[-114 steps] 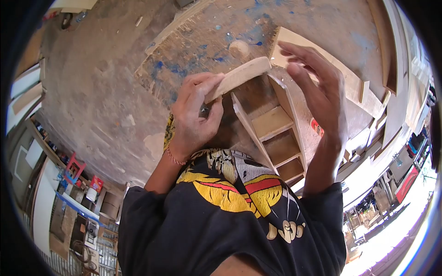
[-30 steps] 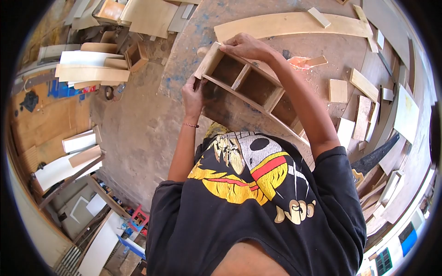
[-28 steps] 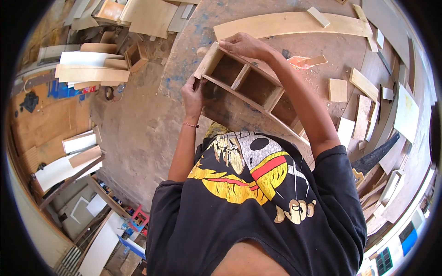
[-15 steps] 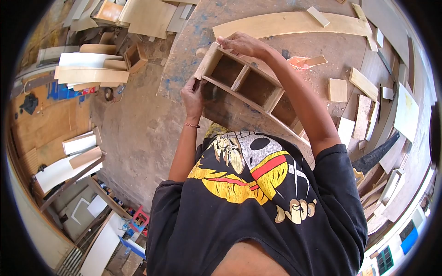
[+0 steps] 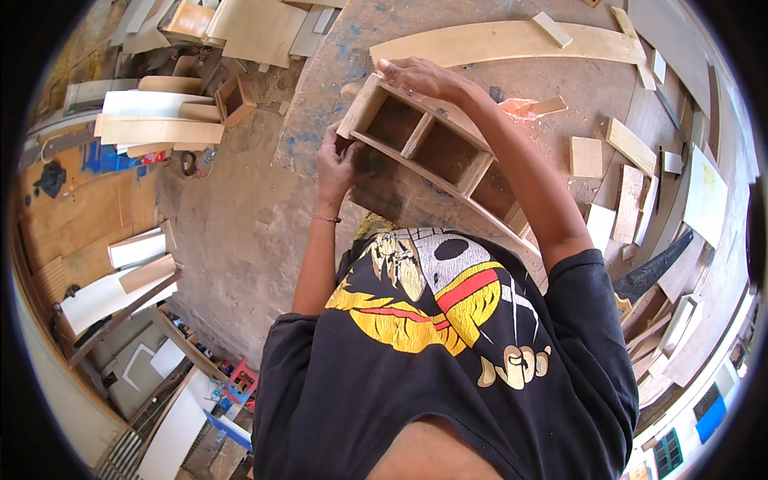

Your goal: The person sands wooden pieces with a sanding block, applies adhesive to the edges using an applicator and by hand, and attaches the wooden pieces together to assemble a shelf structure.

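A wooden frame with several open compartments (image 5: 410, 165) lies slantwise on the worktable, its end board (image 5: 358, 106) facing the upper left. My left hand (image 5: 334, 162) is at the near corner of that end board, thumb and fingers closed around it; the fingertips are partly hidden. At the far corner, my right hand (image 5: 418, 78) grips the frame's top edge, with its fingertips bent over the end board. My right forearm crosses above the frame's right part and hides some of it.
Beyond the frame lies a long curved board (image 5: 480, 42) with a small block (image 5: 553, 30) on it. An orange scrap (image 5: 518, 110) and a square wood block (image 5: 586, 157) lie to the right, near several offcuts. Stacked boards (image 5: 160, 128) stand on the left.
My left hand has shifted slightly up and to the left at the end board's near corner. My right hand has barely moved, and the frame stays in place.
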The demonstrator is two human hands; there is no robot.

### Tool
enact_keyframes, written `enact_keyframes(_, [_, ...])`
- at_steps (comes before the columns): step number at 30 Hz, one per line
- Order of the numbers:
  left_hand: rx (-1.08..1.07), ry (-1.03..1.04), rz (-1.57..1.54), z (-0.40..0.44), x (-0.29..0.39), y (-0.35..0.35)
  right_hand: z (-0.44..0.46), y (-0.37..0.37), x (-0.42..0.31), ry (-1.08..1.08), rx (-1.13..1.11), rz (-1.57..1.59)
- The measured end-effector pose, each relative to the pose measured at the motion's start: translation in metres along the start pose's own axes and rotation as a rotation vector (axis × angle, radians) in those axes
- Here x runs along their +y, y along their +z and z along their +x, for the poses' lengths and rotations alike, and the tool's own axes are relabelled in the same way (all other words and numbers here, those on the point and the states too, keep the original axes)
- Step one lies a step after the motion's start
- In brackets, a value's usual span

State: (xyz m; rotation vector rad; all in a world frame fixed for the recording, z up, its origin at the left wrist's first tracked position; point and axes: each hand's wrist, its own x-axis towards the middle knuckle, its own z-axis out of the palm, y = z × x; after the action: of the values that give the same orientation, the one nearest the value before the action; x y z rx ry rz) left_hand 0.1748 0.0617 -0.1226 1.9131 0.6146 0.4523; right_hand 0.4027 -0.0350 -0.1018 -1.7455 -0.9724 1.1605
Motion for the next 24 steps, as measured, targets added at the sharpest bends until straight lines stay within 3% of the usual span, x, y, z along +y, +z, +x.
enact_keyframes(2, [-0.063,-0.107,-0.136,0.000,0.010,0.000,0.000,0.001,-0.003,0.008,-0.036,-0.034])
enact_keyframes(8, [-0.133,-0.282,-0.129,0.002,0.027,-0.002,0.000,0.007,-0.001,-0.063,-0.029,-0.051])
enact_keyframes(12, [-0.180,-0.043,0.014,0.010,-0.008,-0.015,-0.013,0.005,-0.009,-0.072,0.026,-0.055])
enact_keyframes(14, [-0.324,-0.196,-0.145,0.014,-0.009,-0.026,-0.028,0.000,-0.020,-0.092,0.060,-0.102])
enact_keyframes(15, [-0.328,-0.195,-0.146,0.017,-0.007,-0.030,-0.035,-0.002,-0.025,-0.112,0.102,-0.140])
enact_keyframes(17, [-0.281,-0.233,-0.468,0.028,-0.003,-0.036,-0.046,-0.004,-0.030,-0.110,0.172,-0.116])
enact_keyframes(20, [-0.368,-0.229,-0.693,0.052,0.003,-0.034,-0.058,0.001,-0.028,-0.107,0.315,-0.104])
enact_keyframes(24, [-0.474,-0.227,-0.662,0.079,0.017,-0.011,-0.082,0.008,-0.045,-0.019,0.359,-0.280])
